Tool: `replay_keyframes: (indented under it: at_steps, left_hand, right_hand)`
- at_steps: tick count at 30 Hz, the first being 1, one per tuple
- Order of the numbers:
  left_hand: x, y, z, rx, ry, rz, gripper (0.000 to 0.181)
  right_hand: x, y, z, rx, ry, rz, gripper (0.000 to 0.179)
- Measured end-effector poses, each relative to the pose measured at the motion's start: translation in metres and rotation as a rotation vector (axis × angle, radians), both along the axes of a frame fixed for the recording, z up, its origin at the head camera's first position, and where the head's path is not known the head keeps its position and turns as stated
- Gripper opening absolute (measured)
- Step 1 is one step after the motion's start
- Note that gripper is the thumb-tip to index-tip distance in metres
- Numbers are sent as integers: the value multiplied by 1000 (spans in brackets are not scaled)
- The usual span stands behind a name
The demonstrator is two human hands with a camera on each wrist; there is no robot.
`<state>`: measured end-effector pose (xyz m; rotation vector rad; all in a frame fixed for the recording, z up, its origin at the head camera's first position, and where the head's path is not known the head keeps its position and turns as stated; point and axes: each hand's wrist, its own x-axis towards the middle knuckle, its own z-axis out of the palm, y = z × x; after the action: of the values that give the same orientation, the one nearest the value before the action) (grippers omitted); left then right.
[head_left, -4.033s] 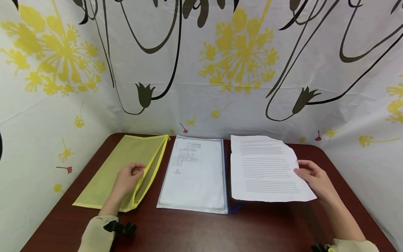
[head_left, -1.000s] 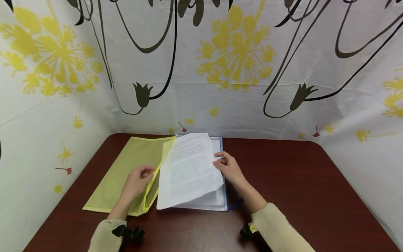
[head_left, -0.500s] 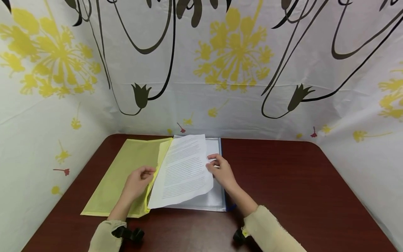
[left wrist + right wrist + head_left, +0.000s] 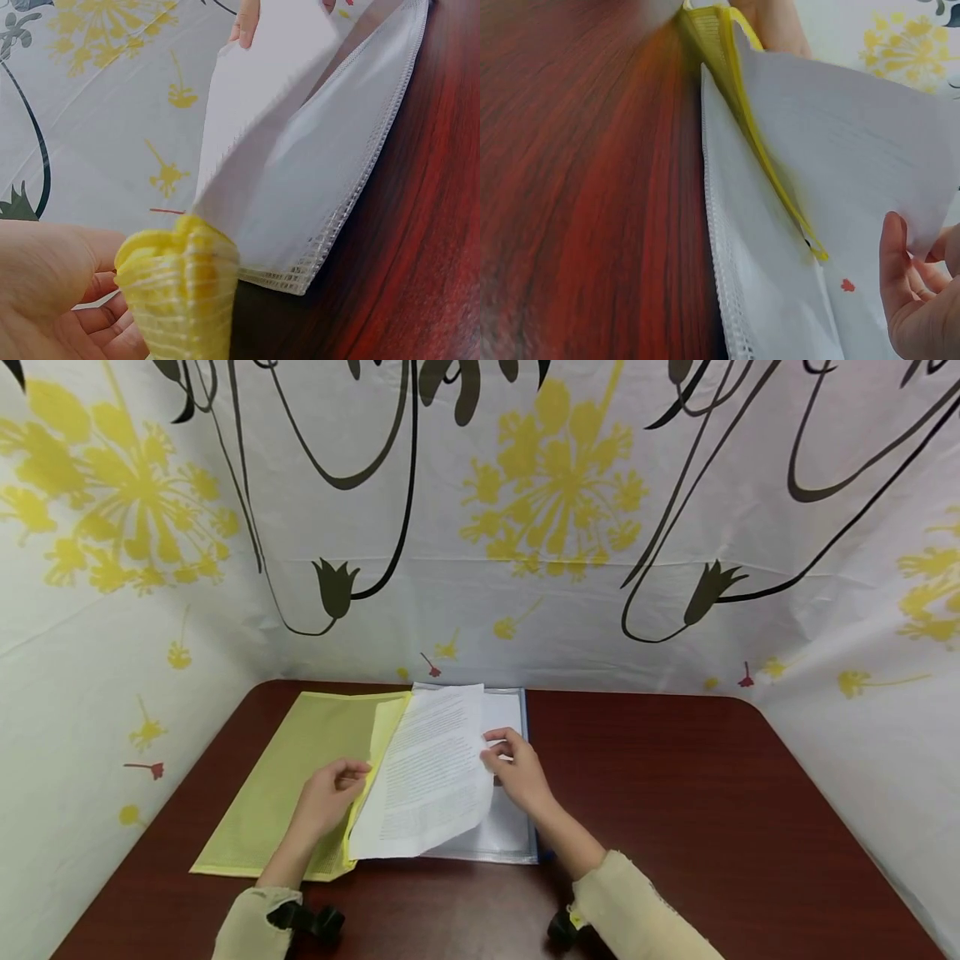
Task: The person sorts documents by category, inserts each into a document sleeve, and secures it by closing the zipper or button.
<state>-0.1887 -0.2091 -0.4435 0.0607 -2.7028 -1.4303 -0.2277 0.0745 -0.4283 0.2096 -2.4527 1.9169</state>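
R hand (image 4: 521,772) part-curled, pinching R edge of printed sheet (image 4: 431,777); sheet is just L of hand, tilted up over blue-edged mesh folder (image 4: 510,835) nr tabletop's (image 4: 675,818) back edge. L hand (image 4: 326,797) curled, pinching lip of yellow mesh folder (image 4: 277,785) nr tabletop's back L corner; sheet's L side at its mouth, btwn hands.

One printed sheet (image 4: 427,777), two folders, yellow folder (image 4: 281,777) left of the sheet, blue-edged folder (image 4: 510,833) beneath it, two hands, left hand (image 4: 330,789) and right hand (image 4: 519,770), flanking it, two sleeves (image 4: 258,917), one table (image 4: 675,818) under it
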Motion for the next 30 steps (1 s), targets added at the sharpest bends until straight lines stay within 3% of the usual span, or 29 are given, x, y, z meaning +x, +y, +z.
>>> replay_keyframes:
  at_steps: [8,14,22,30]
  left_hand:
    - [0,8,0,-16,-13,-12,21]
    - [0,4,0,-27,-32,-15,22]
    - [-1,-8,-2,-31,-44,-10,25]
    - [-4,-4,-2,-4,-51,-34,26]
  right_hand:
    - [8,-9,-2,0,31,-17,26]
    - [9,-16,-7,-13,-54,29,26]
    - [-12,-24,-5,59,-180,42,34]
    - [-24,-21,-1,181,-192,7,25]
